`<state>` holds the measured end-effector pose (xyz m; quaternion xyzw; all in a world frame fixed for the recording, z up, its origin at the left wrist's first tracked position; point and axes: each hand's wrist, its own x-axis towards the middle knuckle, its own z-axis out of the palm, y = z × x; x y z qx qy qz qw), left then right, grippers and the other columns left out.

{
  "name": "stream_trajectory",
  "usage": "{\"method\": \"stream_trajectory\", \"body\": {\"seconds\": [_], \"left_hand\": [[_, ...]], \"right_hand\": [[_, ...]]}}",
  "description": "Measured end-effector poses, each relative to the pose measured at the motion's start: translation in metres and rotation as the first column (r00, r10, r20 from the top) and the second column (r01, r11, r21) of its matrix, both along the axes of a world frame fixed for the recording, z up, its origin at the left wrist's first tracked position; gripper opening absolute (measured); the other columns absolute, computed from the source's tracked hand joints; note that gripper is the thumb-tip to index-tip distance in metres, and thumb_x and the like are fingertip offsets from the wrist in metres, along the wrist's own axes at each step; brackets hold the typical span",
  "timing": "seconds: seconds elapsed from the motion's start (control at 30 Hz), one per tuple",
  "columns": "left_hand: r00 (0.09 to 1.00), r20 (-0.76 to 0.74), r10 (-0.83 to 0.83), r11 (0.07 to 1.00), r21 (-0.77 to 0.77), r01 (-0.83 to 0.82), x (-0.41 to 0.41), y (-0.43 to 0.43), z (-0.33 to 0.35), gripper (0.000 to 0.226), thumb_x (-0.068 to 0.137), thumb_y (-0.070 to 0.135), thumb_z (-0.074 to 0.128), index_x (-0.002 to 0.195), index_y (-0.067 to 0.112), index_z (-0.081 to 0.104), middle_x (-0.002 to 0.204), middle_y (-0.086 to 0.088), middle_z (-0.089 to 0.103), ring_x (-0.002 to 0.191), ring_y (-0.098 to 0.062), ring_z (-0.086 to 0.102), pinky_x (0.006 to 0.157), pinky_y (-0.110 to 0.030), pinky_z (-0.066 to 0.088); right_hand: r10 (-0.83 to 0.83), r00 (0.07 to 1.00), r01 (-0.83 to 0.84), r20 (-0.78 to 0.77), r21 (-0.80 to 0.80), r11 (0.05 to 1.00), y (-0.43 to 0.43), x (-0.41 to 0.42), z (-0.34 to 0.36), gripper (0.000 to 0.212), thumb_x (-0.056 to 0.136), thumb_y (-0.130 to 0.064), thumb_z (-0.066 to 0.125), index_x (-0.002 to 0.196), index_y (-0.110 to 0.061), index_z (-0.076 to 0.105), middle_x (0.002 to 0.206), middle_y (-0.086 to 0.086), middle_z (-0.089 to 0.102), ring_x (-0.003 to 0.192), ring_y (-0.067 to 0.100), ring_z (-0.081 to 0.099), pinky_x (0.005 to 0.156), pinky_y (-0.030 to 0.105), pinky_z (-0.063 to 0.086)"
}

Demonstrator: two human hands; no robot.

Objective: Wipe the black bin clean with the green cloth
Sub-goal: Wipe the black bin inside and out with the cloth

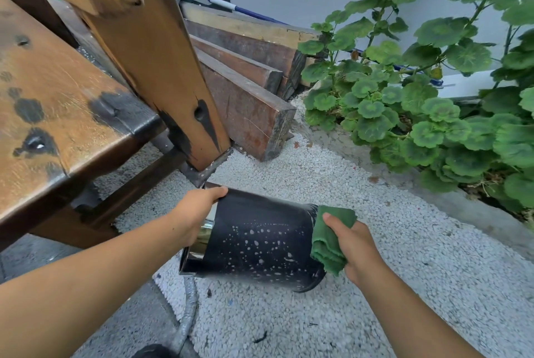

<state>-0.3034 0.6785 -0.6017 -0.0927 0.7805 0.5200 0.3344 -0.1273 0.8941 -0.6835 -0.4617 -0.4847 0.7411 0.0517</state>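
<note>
The black bin [260, 242] is held on its side above the white gravel, its open shiny rim to the left and its base to the right. Pale specks dot its side. My left hand [196, 216] grips the rim, with the thumb over the top edge. My right hand [355, 247] holds the folded green cloth [328, 242] and presses it against the bin's base end.
A worn wooden bench [57, 97] with a thick leg [161, 68] stands at the left. Stacked timber beams [248, 74] lie behind it. Leafy green plants [433, 103] fill the right behind a concrete kerb [462, 207]. A grey hose [187, 314] runs under the bin.
</note>
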Motion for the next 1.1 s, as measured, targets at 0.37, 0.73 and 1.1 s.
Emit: {"method": "stream_trajectory", "body": {"seconds": [0.37, 0.73, 1.1], "left_hand": [[0.965, -0.197, -0.171, 0.985, -0.023, 0.17, -0.008, -0.006, 0.007, 0.062, 0.094, 0.052, 0.062, 0.128, 0.0, 0.059, 0.13, -0.011, 0.068, 0.121, -0.032, 0.061, 0.111, -0.049, 0.039], [0.978, -0.172, -0.114, 0.989, -0.114, 0.095, 0.012, 0.026, 0.005, 0.069, 0.098, 0.071, 0.027, 0.135, 0.022, 0.057, 0.124, 0.005, 0.06, 0.117, -0.016, 0.056, 0.104, -0.044, 0.035], [0.92, -0.32, -0.225, 0.97, 0.014, 0.242, 0.034, 0.059, 0.008, 0.082, 0.104, 0.058, 0.031, 0.101, -0.015, 0.068, 0.098, -0.034, 0.072, 0.088, -0.043, 0.07, 0.089, -0.059, 0.053]], "right_hand": [[-0.152, 0.986, 0.146, -0.063, -0.091, 0.985, 0.01, -0.016, 0.02, 0.017, 0.092, -0.023, 0.074, 0.099, -0.009, 0.069, 0.076, 0.012, 0.077, 0.058, 0.025, 0.074, 0.045, 0.033, 0.056], [0.151, 0.985, -0.098, -0.086, 0.444, 0.891, -0.035, -0.052, 0.061, 0.021, 0.082, -0.044, 0.075, 0.095, -0.031, 0.063, 0.089, -0.007, 0.073, 0.071, 0.008, 0.072, 0.061, 0.029, 0.056], [0.237, 0.966, -0.245, 0.105, 0.668, 0.702, -0.07, -0.073, 0.066, 0.041, 0.079, -0.057, 0.068, 0.098, -0.027, 0.046, 0.086, -0.011, 0.059, 0.073, 0.008, 0.06, 0.056, 0.032, 0.05]]}}
